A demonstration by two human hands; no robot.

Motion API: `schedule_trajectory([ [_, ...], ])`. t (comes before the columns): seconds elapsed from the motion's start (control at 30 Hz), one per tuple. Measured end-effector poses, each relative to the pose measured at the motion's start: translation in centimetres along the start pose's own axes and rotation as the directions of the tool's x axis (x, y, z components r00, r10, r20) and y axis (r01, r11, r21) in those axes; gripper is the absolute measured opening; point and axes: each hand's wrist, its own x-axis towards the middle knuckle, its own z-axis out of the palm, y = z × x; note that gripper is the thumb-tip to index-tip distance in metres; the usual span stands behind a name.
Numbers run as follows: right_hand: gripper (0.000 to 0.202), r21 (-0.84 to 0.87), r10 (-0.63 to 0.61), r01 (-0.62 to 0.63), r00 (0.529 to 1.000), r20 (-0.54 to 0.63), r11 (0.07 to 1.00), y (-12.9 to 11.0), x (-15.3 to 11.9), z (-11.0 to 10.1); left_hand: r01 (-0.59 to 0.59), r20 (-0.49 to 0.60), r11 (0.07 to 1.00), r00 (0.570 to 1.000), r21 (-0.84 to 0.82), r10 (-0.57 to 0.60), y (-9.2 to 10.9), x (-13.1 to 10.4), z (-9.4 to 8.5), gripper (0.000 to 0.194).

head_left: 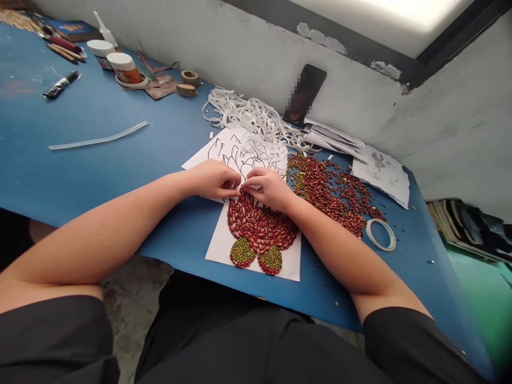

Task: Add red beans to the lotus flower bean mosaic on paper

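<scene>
Currently, hands: left hand (pixel 214 177) and right hand (pixel 270 188) just apart at the tips, fingers curled, thumbs close to forefingers; cannot tell whether either grips anything.
Bean picture (pixel 260 229): on a white sheet (pixel 218 249) at the near edge of the tabletop (pixel 172 229), mostly on the near side of both hands.
Long axis: runs roughly near to far, toward the hands.
Nearer hand: right, over the far part; left beside the far-left edge.
Loose beans (pixel 320 189): heaped beyond the right forearm (pixel 326 237).
</scene>
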Motion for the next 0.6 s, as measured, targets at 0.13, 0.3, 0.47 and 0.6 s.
schedule_trajectory([
  [0.13, 0.020, -0.077, 0.007, -0.004, 0.999, 0.046, 0.997, -0.3, 0.2, 0.1, 0.000, -0.003, 1.000, 1.000, 0.000, 0.000, 0.0, 0.1, 0.1, 0.023],
  [0.3, 0.020, -0.091, 0.014, -0.008, 0.997, 0.074, 0.996, -0.7, 0.2, -0.3, -0.007, -0.007, 1.000, 1.000, 0.003, 0.007, -0.3, 0.1, 0.2, 0.022],
  [0.47, 0.027, -0.075, 0.114, -0.123, 0.987, -0.109, 0.990, -0.9, -0.5, -6.0, -0.024, -0.002, 1.000, 1.000, 0.000, 0.024, -0.5, 0.0, 0.1, 0.023],
  [0.6, 0.024, -0.173, 0.303, -0.321, 0.945, -0.125, 0.931, -1.3, -3.2, -14.1, -0.035, 0.006, 0.999, 0.999, -0.002, 0.035, -0.6, -0.1, 0.1, 0.024],
])
